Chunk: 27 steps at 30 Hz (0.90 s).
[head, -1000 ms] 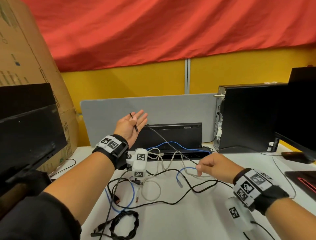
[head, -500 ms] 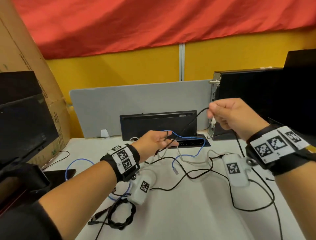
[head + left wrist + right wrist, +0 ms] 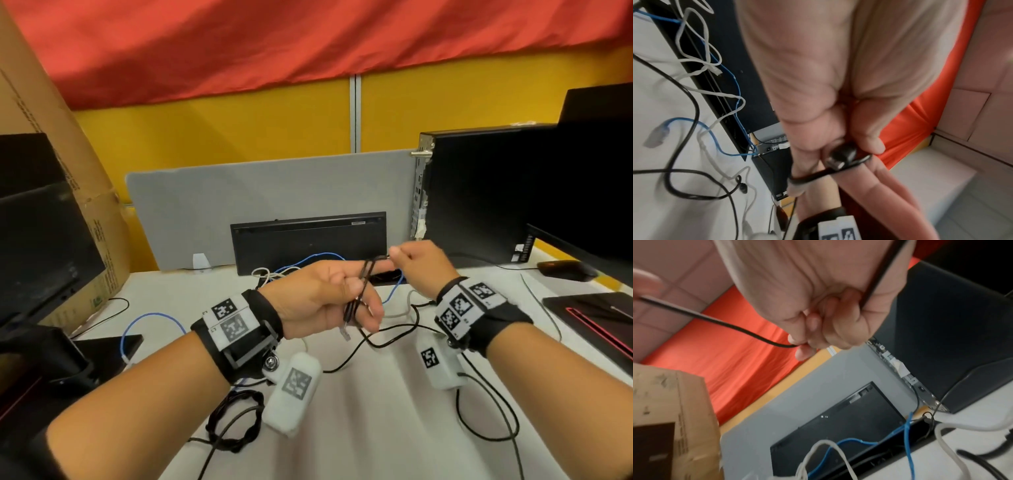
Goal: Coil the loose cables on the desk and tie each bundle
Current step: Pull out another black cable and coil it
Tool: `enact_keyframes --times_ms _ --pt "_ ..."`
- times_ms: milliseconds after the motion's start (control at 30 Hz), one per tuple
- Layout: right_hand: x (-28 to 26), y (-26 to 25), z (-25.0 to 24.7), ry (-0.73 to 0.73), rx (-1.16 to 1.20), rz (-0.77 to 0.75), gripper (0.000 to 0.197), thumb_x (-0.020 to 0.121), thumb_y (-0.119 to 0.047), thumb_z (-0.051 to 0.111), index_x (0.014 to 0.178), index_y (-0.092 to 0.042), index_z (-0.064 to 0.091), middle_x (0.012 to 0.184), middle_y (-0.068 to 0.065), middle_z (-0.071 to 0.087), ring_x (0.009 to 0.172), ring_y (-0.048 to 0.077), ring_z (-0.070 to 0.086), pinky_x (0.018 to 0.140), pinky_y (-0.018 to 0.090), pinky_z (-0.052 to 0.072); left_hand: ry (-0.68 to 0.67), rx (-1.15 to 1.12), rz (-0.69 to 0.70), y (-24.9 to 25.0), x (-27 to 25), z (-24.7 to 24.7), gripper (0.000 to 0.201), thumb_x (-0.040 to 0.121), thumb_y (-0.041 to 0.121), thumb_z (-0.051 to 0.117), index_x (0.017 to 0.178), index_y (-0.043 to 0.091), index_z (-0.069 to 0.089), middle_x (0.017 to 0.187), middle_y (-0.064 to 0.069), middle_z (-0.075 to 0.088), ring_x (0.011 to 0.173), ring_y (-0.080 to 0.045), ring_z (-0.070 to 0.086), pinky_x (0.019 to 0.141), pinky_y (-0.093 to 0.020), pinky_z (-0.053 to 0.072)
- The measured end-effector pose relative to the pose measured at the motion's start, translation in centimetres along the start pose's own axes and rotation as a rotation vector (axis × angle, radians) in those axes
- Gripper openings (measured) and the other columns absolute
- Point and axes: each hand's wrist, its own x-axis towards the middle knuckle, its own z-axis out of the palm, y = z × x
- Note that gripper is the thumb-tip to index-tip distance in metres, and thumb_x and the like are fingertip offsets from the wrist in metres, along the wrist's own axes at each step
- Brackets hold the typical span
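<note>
Both hands grip the same thin black cable (image 3: 366, 274): the left hand (image 3: 322, 301) has its fingers curled round the first loops and the plug end, raised above the middle of the desk (image 3: 359, 428), and the right hand (image 3: 421, 267), just to its right and a little farther off, pinches the free run between thumb and forefinger, the other fingers folded in. From the right hand the cable drops to the desk and trails away in slack curves among a blue cable (image 3: 150, 318) and a pale grey cable (image 3: 400, 311) that lie tangled in front of a black keyboard (image 3: 308, 240) standing on edge at the far side. One black bundle (image 3: 233, 421) lies twisted at the near left. This cable looks light, limp and smooth, so it should bend easily into loops yet may slip or spring open if held loosely. It seems best taken close to the loops, feeding short lengths, with the left fingers clamped across all turns; its crossing with the other cables could snag.
</note>
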Motion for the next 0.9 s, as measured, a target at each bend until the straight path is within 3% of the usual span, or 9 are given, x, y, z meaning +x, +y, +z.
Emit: enact_keyframes --times_ms 167,300,367,433,533,633,733,833,900 --pt "-2.9 -1.0 2.9 -0.306 -0.003 -0.004 0.041 0.099 -0.028 0.044 0.064 -0.019 0.062 0.067 0.003 0.061 0.061 0.016 0.055 0.059 0.029 0.042 0.186 -0.126 0.158 0.9 0.3 -0.5 0.051 0.099 0.010 0.042 0.143 0.000 0.019 0.127 -0.015 0.064 0.088 -0.023 0.074 0.095 -0.044 0.053" --pt "-5.1 -3.5 3.6 -0.511 -0.068 -0.084 0.042 0.101 -0.033 0.041 0.064 -0.021 0.058 0.053 -0.010 0.046 0.044 -0.001 0.043 0.046 0.011 0.033 0.454 -0.095 0.233 0.6 0.3 -1.2 0.035 0.102 0.006 0.036 0.135 -0.002 0.028 0.137 -0.018 0.056 0.107 -0.035 0.067 0.097 -0.047 0.051" --pt "-6.0 -4.5 3.3 -0.616 -0.079 -0.117 0.039 0.101 -0.033 0.039 0.068 -0.021 0.056 0.057 -0.010 0.046 0.050 0.002 0.045 0.052 0.015 0.036 0.545 0.005 0.212 0.2 0.2 -1.5 0.018 0.103 0.002 0.034 0.121 0.002 0.038 0.136 -0.022 0.055 0.111 -0.037 0.064 0.097 -0.046 0.052" --pt "-6.5 -5.6 2.4 -0.667 -0.088 -0.127 0.038 0.101 -0.034 0.039 0.069 -0.022 0.057 0.058 -0.009 0.046 0.056 0.008 0.045 0.059 0.022 0.037 0.616 0.114 0.157 -0.1 0.0 -1.6 0.028 0.104 0.001 0.031 0.132 0.006 0.033 0.127 -0.027 0.060 0.109 -0.036 0.066 0.096 -0.043 0.052" --pt "-6.6 -6.6 0.7 -0.645 -0.153 -0.154 0.041 0.100 -0.038 0.041 0.065 -0.024 0.058 0.058 -0.009 0.049 0.055 0.006 0.047 0.060 0.022 0.039 0.651 0.206 0.087 -0.4 -0.7 -1.9 0.051 0.104 0.001 0.029 0.151 0.004 0.007 0.100 -0.023 0.071 0.101 -0.034 0.069 0.092 -0.038 0.053" --pt "-6.4 -6.8 -0.9 -0.600 -0.161 -0.178 0.044 0.098 -0.040 0.045 0.060 -0.024 0.059 0.059 -0.005 0.048 0.056 0.012 0.045 0.061 0.029 0.040 0.653 0.248 0.056 -0.7 -1.3 -2.2 0.055 0.103 0.000 0.029 0.152 0.004 0.004 0.081 -0.015 0.073 0.079 -0.025 0.073 0.080 -0.030 0.054" --pt "-6.1 -6.9 -2.2 -0.490 -0.129 -0.190 0.042 0.096 -0.040 0.048 0.059 -0.023 0.059 0.053 -0.008 0.044 0.048 0.006 0.040 0.056 0.025 0.037 0.590 0.337 -0.046 -1.0 -1.6 -1.8 0.054 0.103 0.002 0.029 0.153 0.011 0.011 0.083 -0.014 0.074 0.080 -0.031 0.073 0.080 -0.042 0.054" --pt "-5.3 -7.1 -3.2 -0.341 -0.088 -0.256 0.041 0.095 -0.038 0.052 0.059 -0.022 0.061 0.046 -0.010 0.042 0.042 0.002 0.039 0.047 0.014 0.034 0.468 0.314 -0.129 -1.1 -2.1 -1.1 0.048 0.104 0.003 0.029 0.151 0.011 0.023 0.084 -0.017 0.072 0.081 -0.039 0.072 0.063 -0.030 0.050" --pt "-4.7 -7.0 -3.4 -0.271 -0.066 -0.299 0.039 0.095 -0.034 0.054 0.061 -0.018 0.062 0.046 -0.008 0.041 0.041 0.004 0.038 0.045 0.013 0.035 0.372 0.248 -0.143 -0.9 -2.3 -0.5 0.045 0.102 0.004 0.031 0.148 0.008 0.032 0.080 -0.018 0.070 0.071 -0.035 0.070 0.067 -0.030 0.049"
